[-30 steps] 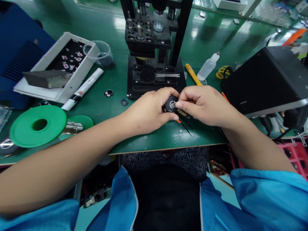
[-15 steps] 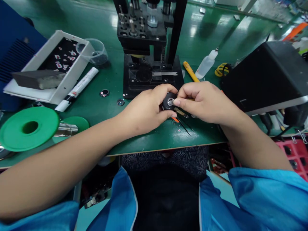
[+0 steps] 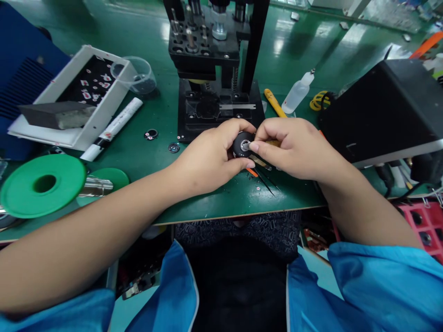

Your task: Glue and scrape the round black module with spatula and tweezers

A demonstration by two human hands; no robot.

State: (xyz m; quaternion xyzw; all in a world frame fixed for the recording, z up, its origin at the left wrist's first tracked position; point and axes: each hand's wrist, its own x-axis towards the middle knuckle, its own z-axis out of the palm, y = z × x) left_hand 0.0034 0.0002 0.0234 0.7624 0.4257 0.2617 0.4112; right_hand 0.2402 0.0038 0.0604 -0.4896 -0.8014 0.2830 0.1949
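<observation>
Right, the left hand is curled around a round black part, matt and smooth-sided, gripping its rim between thumb and fingers just above the green tabletop. Set in the part's face is a paler metallic ring. The right hand has its thumb and forefinger pinched together on a small greyish sliver at that ring; it looks like thin metal, though the fingertips cover most of it.

Under the hands lie slim, dark, pointed tweezers and an orange-tipped tool. Beyond them stands a black metal press, with upright steel pins in its drilled block and a flat, notched silver strip across its base. Two small, dark, ring-shaped pieces sit on the glossy tabletop to the left of the press.

Further left, a rough-edged grey block rests in a white open box, a clear round plastic cup touching its corner. A white marker lies beside the box, near a flat green spool with a round hole. Right of the press are a yellow handle and a translucent bottle with a narrow tip.
</observation>
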